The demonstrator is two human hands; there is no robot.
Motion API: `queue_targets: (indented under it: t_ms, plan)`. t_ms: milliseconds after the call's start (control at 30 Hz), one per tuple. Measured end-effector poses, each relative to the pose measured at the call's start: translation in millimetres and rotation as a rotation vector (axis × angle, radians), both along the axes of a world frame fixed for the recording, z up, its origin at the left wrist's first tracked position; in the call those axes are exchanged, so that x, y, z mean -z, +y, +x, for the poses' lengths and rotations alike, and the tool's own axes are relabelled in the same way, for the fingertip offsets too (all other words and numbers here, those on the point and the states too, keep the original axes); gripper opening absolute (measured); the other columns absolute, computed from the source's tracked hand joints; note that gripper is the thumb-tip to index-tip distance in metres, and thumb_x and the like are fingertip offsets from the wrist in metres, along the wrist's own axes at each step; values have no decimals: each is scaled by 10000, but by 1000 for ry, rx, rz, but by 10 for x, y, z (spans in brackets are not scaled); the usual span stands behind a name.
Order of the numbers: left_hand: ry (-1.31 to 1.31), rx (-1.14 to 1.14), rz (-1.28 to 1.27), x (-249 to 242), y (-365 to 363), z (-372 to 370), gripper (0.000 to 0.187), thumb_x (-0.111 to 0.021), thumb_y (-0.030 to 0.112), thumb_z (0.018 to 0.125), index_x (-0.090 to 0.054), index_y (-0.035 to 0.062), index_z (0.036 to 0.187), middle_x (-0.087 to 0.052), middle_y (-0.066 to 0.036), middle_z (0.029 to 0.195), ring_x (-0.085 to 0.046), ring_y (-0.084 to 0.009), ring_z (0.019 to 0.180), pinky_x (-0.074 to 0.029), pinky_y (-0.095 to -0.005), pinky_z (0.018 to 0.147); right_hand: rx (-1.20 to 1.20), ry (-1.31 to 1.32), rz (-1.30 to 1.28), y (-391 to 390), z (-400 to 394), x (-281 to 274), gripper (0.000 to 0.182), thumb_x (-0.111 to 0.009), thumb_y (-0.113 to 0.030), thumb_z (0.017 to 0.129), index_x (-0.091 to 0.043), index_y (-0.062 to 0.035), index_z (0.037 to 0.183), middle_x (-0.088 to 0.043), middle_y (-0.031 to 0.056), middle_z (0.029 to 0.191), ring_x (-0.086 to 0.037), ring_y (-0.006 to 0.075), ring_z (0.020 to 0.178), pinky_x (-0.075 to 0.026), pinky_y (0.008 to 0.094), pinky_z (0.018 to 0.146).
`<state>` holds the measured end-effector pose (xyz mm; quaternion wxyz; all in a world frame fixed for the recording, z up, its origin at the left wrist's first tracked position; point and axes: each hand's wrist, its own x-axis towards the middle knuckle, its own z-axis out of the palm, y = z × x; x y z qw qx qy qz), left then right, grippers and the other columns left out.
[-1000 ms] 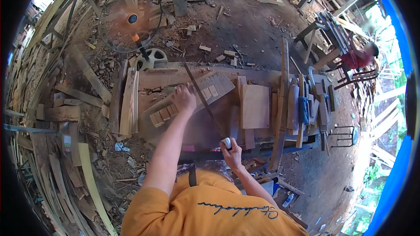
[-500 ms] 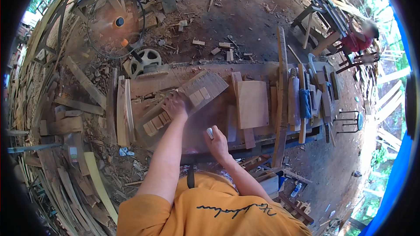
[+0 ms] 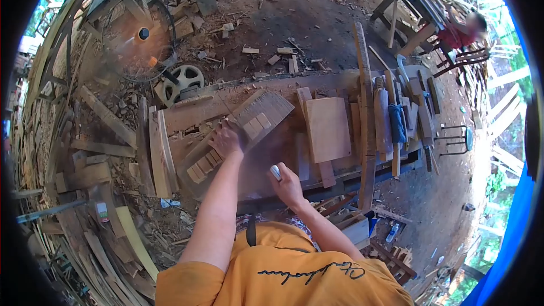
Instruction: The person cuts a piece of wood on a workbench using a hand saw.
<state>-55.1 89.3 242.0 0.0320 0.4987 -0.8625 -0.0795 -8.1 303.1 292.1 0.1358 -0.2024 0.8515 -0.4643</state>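
My left hand (image 3: 227, 140) rests on a thick wooden board (image 3: 276, 106) lying aslant on the workbench, its fingers spread over the wood. Small wooden blocks sit on the board to both sides of that hand: a few pale blocks (image 3: 258, 126) on the right and a row of several blocks (image 3: 204, 165) on the left. Nearer my body, my right hand (image 3: 289, 188) is closed round a small whitish, shiny object (image 3: 276, 172), whose kind I cannot make out. It is held above the bench's front part, apart from the board.
Right of the board lie a flat wooden panel (image 3: 328, 129), a long upright plank (image 3: 364, 107) and a blue cloth (image 3: 398, 123). A running fan (image 3: 144, 34) stands beyond the bench at left. A person (image 3: 462, 33) sits far right, near a stool (image 3: 468, 138).
The whole view has shifted a little as my head moved. My left hand stays on the board, and my right hand still grips the small object, with hardly any movement.
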Motion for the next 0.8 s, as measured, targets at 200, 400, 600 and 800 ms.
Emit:
queue_targets:
  t_ms: [200,400,600,800]
  plan:
    - [103,3,72,-278,83,-14,395,-361,374,1013,-663,150,1134,-633,-82,1228,-552,-302,1179,-368,-517,990,107,-26,-35,497,301,-334,231,-722,-175,890,-536,-38,897,-588,190,763,-597,419,708,-473,442,598]
    - [81,136,-16,-89,58,17,405,-389,421,1009,-680,142,1050,-648,-95,1159,-597,-298,1112,-452,-468,906,128,-38,-9,484,200,-199,259,-726,-184,889,-515,-35,868,-575,198,741,-590,426,693,-468,439,591]
    - [16,141,40,-117,42,-51,442,-391,456,985,-689,141,1074,-673,-147,1095,-641,-314,1058,-475,-457,895,87,28,19,545,187,-177,247,-719,-199,889,-530,-39,890,-596,189,781,-609,410,731,-482,447,617]
    - [68,96,139,-153,52,-46,474,-367,421,979,-689,83,1060,-640,-177,1185,-636,-338,1062,-470,-461,917,58,51,56,609,151,-190,208,-714,-174,892,-573,-21,909,-608,184,816,-613,394,736,-492,421,635]
